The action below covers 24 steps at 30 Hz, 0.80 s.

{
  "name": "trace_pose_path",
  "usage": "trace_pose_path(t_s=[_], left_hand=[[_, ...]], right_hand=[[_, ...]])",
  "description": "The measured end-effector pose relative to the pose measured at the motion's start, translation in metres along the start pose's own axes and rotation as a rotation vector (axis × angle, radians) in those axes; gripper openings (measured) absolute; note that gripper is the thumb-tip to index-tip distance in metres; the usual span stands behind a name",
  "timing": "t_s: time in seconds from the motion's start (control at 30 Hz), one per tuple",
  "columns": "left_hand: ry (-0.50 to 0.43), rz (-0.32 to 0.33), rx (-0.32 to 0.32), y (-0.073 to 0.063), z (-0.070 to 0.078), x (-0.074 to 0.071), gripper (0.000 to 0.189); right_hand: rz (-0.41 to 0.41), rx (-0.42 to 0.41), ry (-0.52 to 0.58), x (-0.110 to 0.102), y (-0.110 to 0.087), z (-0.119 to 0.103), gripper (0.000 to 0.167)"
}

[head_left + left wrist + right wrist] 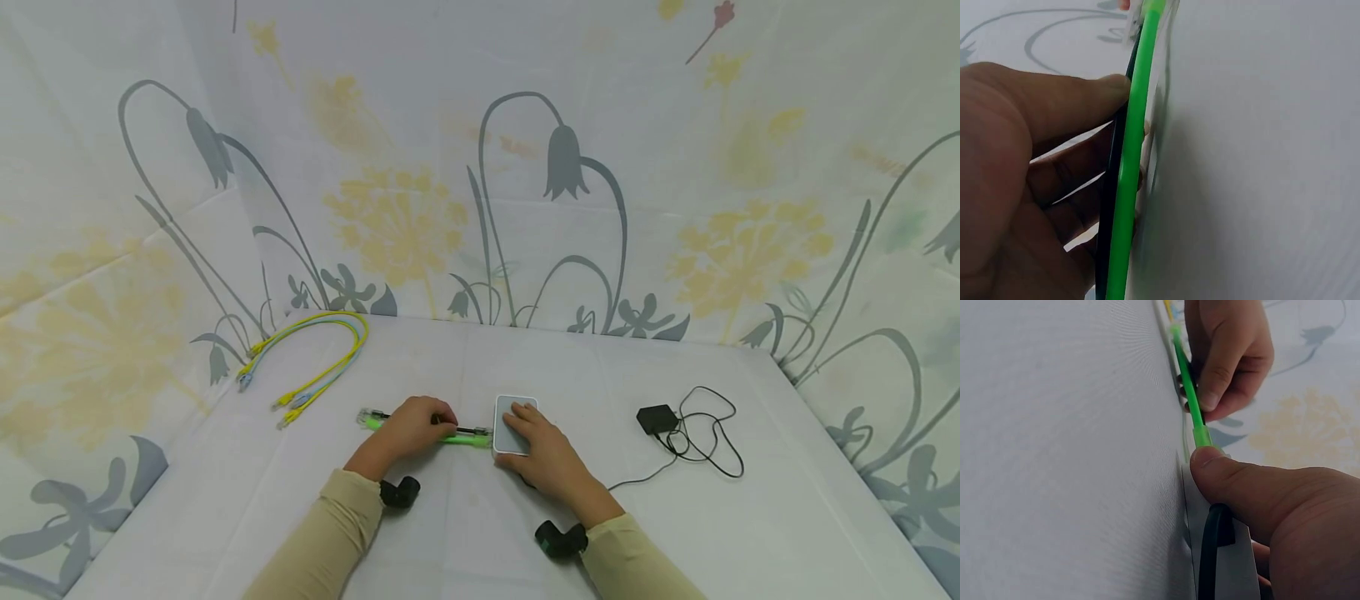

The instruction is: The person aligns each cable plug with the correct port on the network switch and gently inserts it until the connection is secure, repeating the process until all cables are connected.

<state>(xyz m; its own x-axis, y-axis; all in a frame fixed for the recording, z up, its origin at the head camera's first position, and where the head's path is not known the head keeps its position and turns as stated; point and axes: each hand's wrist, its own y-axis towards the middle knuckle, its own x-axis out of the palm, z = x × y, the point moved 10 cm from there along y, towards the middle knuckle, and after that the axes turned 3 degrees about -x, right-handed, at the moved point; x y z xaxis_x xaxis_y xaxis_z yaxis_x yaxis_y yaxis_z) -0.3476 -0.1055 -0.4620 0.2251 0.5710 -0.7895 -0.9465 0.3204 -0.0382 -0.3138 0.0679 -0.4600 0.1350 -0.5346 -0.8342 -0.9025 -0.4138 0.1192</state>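
A short black network cable [474,431] lies alongside a green network cable [463,441] on the table, with clear plugs at their ends. My left hand [416,429] pinches the black cable, its thumb on it and the fingers behind both cables in the left wrist view. The right-hand plugs meet the left edge of a small white box with a grey top [506,437], which looks like a router. My right hand [551,458] grips this box, fingers across the top, thumb [1210,465] by the green plug. A black power lead [1209,550] enters the box. Whether the plugs are seated is hidden.
Yellow and pale blue network cables [363,333] lie bent in a loop at the table's back left. To the right is a black power adapter [657,419] with its thin cord [738,454] loosely coiled. Flower-patterned cloth [450,167] hangs around the table.
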Motion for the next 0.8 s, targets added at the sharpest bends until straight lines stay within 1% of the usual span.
trace_pose_path(t_s=[0.2,0.43,0.63,0.8], left_hand=[[-0.010,-0.021,-0.013,-0.001,-0.010,-0.005,0.007],[-0.017,-0.036,-0.003,-0.005,-0.014,-0.014,0.009],[-0.020,-0.045,-0.047,-0.005,-0.025,-0.021,0.009],[-0.006,-0.028,-0.066,-0.007,-0.034,-0.031,0.009]], right_hand=[[0.001,0.006,0.007,0.000,0.000,0.000,0.069],[0.008,0.001,0.007,-0.001,0.000,-0.002,0.067],[0.011,-0.002,0.004,-0.001,0.000,-0.002,0.067],[0.011,-0.001,0.003,0.000,0.001,-0.001,0.068]])
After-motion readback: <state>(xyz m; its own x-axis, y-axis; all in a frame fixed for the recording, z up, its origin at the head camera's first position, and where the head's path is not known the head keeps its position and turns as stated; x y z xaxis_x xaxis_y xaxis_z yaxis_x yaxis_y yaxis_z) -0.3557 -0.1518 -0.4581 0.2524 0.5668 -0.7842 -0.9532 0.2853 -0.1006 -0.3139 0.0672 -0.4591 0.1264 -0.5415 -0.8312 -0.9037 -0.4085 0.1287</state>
